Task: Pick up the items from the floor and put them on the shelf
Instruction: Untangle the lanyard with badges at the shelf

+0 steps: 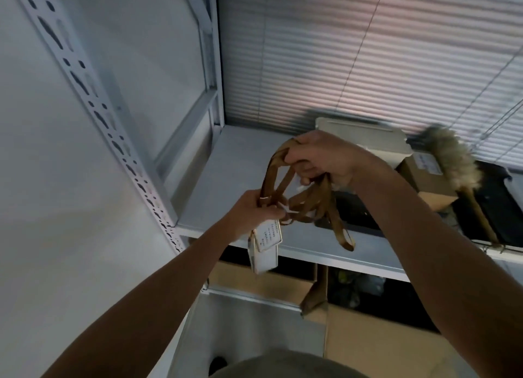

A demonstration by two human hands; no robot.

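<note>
A bundle of brown lanyard straps [308, 202] hangs between both hands, just above the front edge of the white metal shelf [226, 179]. My right hand [319, 157] is closed around the upper loops of the straps. My left hand [254, 213] grips the lower end near a metal clip, and white card tags [264, 247] dangle below it. One strap loop [343, 236] hangs down over the shelf's front lip.
On the shelf to the right lie a white box [365, 137], a cardboard box [427, 176], a feather duster [455, 162] and a dark tray [492, 216]. Cardboard boxes [368, 343] fill the level below. A perforated upright [93, 108] stands left; closed blinds [368, 52] hang behind.
</note>
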